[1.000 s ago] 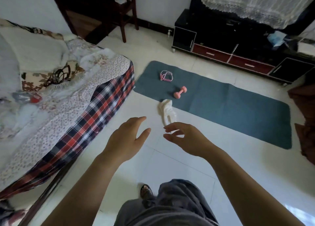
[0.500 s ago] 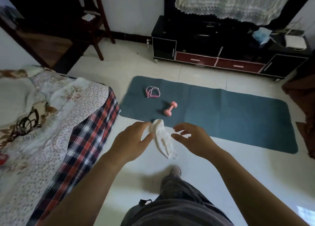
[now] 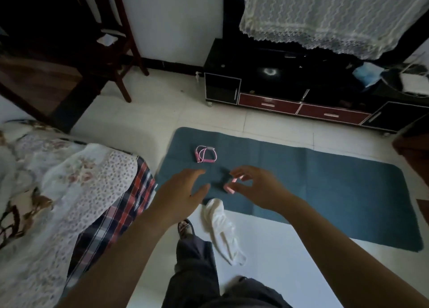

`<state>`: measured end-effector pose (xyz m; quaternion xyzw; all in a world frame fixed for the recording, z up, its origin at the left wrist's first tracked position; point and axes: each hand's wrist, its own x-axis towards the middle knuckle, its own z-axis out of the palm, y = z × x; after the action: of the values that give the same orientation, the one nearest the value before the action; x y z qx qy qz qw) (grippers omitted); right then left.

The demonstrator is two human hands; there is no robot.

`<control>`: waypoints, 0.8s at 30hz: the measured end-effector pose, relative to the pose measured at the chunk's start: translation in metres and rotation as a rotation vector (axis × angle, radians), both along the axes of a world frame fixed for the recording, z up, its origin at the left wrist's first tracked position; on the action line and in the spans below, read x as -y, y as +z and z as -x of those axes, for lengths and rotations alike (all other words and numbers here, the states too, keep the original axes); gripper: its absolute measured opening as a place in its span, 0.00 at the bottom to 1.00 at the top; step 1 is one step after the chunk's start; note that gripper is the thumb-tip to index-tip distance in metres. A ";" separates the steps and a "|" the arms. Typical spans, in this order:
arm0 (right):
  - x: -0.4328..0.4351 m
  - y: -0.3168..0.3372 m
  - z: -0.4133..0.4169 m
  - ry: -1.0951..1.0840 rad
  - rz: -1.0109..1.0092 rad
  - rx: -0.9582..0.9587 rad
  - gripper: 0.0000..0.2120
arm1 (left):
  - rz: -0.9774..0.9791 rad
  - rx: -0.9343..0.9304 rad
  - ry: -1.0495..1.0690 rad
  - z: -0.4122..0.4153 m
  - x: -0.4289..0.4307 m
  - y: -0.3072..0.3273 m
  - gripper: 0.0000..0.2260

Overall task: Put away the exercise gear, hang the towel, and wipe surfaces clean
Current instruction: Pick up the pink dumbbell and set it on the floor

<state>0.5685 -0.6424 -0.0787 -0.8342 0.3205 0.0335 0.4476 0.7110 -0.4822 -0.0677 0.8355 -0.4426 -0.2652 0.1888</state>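
A blue exercise mat [image 3: 325,187] lies on the tiled floor. On its left part rests a coiled pink resistance band [image 3: 206,154]. A pink dumbbell [image 3: 231,187] lies nearer, partly hidden behind my right hand [image 3: 257,187], whose fingers are spread and loosely curved over it without gripping. My left hand [image 3: 183,196] is stretched out with straight fingers above the mat's near left edge, holding nothing. A crumpled white towel [image 3: 222,228] lies on the floor at the mat's front edge, just below both hands.
A bed with floral covers and a plaid sheet [image 3: 111,214] fills the left. A black TV cabinet with red drawers [image 3: 301,105] stands behind the mat. A wooden chair [image 3: 116,52] is at the back left. My leg and sandalled foot [image 3: 185,226] stand beside the towel.
I have stepped forward toward the mat. Both hands have passed over the towel and now hover above the mat, the right one over the dumbbell. The towel has not moved.
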 end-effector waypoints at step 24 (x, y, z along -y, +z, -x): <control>0.226 -0.224 -0.126 -0.090 -0.111 -0.273 0.19 | -0.311 -0.114 -0.137 -0.185 0.233 -0.204 0.27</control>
<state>0.6946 -0.8681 -0.3026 -0.7806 0.4129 0.1441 0.4465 0.8962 -0.7156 -0.2713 0.8061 -0.4410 -0.3895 0.0636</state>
